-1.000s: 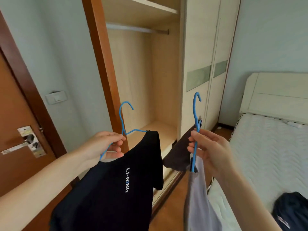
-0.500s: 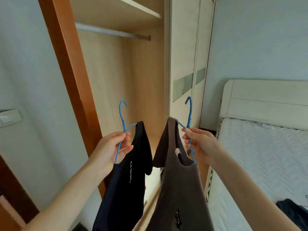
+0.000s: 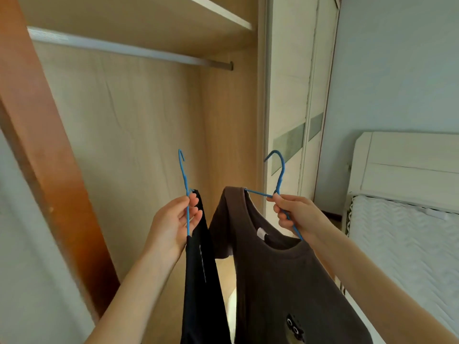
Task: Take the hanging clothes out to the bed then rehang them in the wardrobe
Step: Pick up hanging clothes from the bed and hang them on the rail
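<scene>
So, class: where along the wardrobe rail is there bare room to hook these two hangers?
The whole visible rail, from the orange door frame to its right-end bracket, is bare. The only crowding is below: left hand with the black shirt, right hand with the brown shirt.

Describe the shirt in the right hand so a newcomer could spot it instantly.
Start at the open light-wood wardrobe with its bare metal rail. In front of it, two shirts hang from blue wire hangers. The right hand holds the brown crew-neck T-shirt with a small cartoon print; its neighbour is black.
</scene>
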